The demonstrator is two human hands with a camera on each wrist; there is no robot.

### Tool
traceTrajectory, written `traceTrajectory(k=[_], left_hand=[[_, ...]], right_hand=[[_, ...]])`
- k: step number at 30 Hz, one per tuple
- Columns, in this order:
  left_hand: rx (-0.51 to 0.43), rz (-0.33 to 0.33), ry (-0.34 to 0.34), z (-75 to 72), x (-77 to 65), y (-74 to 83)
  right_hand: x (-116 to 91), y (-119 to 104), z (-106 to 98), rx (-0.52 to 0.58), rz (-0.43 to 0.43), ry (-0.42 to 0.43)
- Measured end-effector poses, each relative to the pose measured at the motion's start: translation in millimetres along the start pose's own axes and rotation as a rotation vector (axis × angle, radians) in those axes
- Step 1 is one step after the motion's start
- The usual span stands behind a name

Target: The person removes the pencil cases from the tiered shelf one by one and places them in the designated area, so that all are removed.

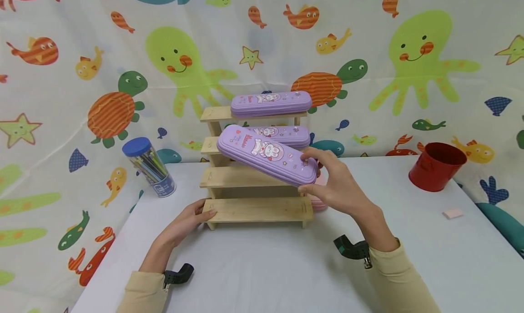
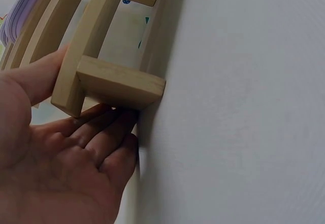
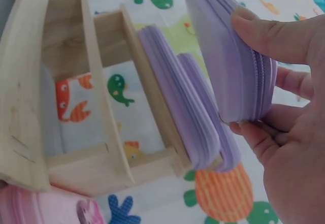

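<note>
My right hand (image 1: 337, 181) pinches the right end of a purple pencil case (image 1: 266, 153) with a bunny print. The case slants down to the right in front of a stepped wooden rack (image 1: 255, 209). In the right wrist view, thumb and fingers clasp its zipped sides. My left hand (image 1: 188, 222) grips the left end of the rack's lowest step, thumb on top and fingers around the end support in the left wrist view. One purple pencil case (image 1: 272, 103) lies on the top step. Another purple case (image 1: 292, 134), partly covered by the held one, lies a step lower.
Pink pencil cases (image 1: 318, 204) stand against the rack's right side, partly behind my right hand. A blue-lidded tub of pencils (image 1: 151, 167) stands at the back left. Towards the right are a red bucket (image 1: 435, 167) and a small pink eraser-like block (image 1: 453, 213).
</note>
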State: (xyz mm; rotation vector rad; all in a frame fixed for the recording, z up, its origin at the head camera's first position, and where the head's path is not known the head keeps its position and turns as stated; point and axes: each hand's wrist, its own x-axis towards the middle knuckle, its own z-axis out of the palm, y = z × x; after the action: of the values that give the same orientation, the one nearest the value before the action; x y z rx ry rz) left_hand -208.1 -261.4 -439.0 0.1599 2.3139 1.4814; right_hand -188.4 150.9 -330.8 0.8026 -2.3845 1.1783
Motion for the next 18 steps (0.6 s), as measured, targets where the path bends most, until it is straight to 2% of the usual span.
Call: traceTrajectory(k=[9,18], left_hand=[[-0.009,-0.006,-0.006,1.2,-0.8,0.1],[0.003,-0.025,0.0,-0.3,-2.4,2.3]], right_hand=[[-6.7,8.4,-21.9,-0.029,-0.005,0.147],[-15.0,11.4,-41.1,-0.122,0.049,0.195]])
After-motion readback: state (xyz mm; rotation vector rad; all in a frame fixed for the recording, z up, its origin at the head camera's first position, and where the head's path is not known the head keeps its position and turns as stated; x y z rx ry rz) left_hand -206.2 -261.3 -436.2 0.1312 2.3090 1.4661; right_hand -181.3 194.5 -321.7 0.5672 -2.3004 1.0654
